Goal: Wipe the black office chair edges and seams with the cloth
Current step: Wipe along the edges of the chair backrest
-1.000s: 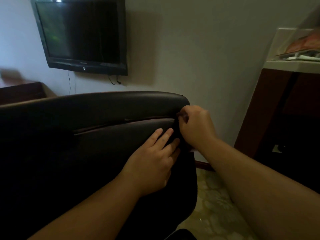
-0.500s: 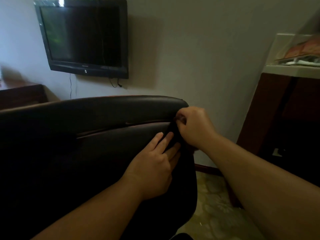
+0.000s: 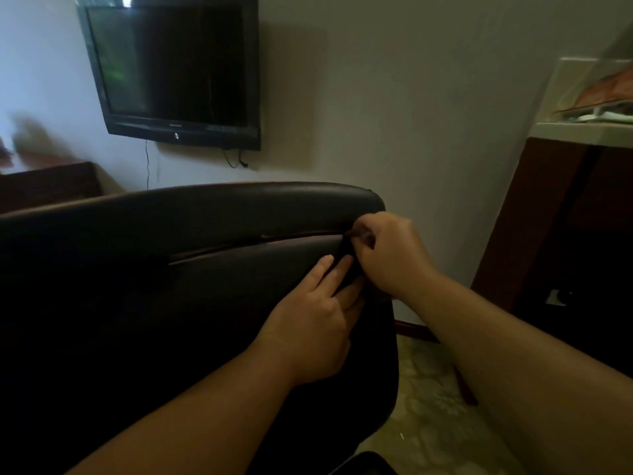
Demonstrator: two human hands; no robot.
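- The black office chair (image 3: 178,303) filled the lower left and centre of the frame, its padded backrest top running from the left edge to just right of centre, with a seam crossing the middle.
- The right hand (image 3: 390,255), centre right, had its fingers curled at the right end of that seam, pinching a dark strip of cloth (image 3: 346,255) that was hard to tell from the upholstery.
- The left hand (image 3: 315,323) lay on the backrest just below, fingers straight and pressed flat, their tips beside the cloth.
- Both forearms crossed the lower frame and hid much of the chair's right edge.
- A dark wall-mounted television (image 3: 171,70) hung in the upper left, a cable dangling beneath it.
- A brown wooden cabinet (image 3: 565,217) stood at the right, with a pale top and blurred items on it.
- A low wooden piece of furniture (image 3: 48,183) showed at the left edge.
- Pale patterned floor (image 3: 435,433) appeared at lower right.
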